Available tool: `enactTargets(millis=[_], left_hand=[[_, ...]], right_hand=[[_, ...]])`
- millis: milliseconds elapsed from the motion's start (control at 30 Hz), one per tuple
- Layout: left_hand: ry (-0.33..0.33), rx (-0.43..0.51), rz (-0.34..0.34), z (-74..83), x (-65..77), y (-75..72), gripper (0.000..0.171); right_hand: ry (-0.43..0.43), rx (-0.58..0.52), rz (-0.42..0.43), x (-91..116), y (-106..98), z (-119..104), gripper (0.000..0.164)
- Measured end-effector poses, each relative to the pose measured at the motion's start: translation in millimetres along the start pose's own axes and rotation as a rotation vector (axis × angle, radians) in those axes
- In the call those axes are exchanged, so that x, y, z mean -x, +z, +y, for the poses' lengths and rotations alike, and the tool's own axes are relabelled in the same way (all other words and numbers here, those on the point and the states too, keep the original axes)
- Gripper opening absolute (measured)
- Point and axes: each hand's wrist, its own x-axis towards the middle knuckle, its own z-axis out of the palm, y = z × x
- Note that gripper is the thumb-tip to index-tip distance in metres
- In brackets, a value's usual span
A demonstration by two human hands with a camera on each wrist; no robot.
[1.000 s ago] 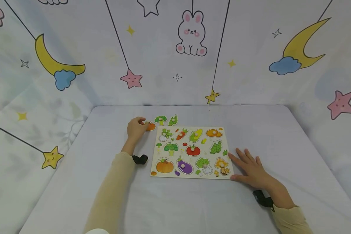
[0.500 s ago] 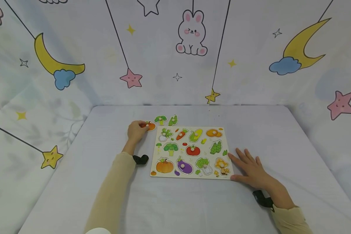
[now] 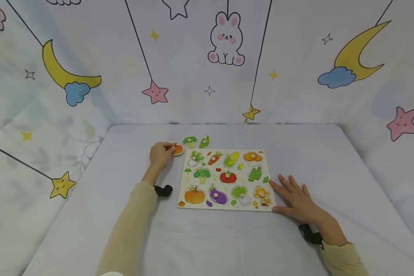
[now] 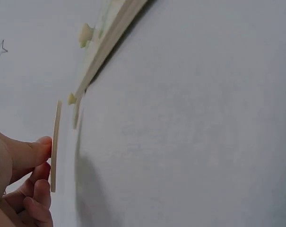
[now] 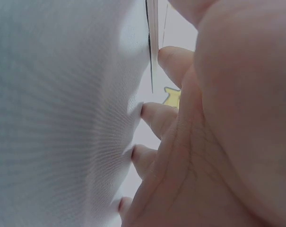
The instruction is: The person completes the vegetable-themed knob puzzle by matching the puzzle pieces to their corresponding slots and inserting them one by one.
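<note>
My left hand pinches a pumpkin puzzle piece beyond the far left corner of the wooden puzzle board. In the left wrist view this piece shows edge-on, raised off the tabletop, thumb and fingertips at its near face. On the board, the pumpkin picture, broccoli picture and asparagus picture show no knob. My right hand lies with fingers spread at the board's right edge, the thumb at its near corner. In the right wrist view, fingertips rest on the cloth.
A broccoli piece and an asparagus piece lie behind the board's far edge. Knobbed pieces sit in the board, among them a tomato and an eggplant. A patterned cloth backdrop rises behind the white table.
The left hand has shifted slightly nearer, its fingers now lower around the pumpkin piece, which has come up off the table. The right hand and the board stay in place.
</note>
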Motion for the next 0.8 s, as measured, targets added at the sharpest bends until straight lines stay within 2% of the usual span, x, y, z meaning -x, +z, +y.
enactTargets(millis=[133,267,433,600,700,800], left_hand=[[0.078,-0.022,0.000,8.5,18.7,-11.8,0.024],[0.181,-0.043,-0.025,17.2,46.7,-19.7,0.020],[0.291,-0.042,-0.081,26.1,83.0,-22.4,0.015],[0.289,-0.056,-0.175,30.1,110.5,-18.8,0.012],[0.287,-0.083,-0.221,30.6,122.0,-13.8,0.011],[0.314,-0.101,-0.249,29.9,130.5,-8.7,0.008]], right_hand=[[0.004,-0.008,-0.002,0,0,0,0.086],[0.006,-0.016,-0.006,1,0,0,0.087],[0.009,-0.010,-0.005,0,-1,3,0.087],[0.004,0.000,-0.002,-1,1,5,0.086],[0.003,0.002,0.001,-1,1,5,0.086],[0.002,0.002,0.003,0,1,4,0.086]])
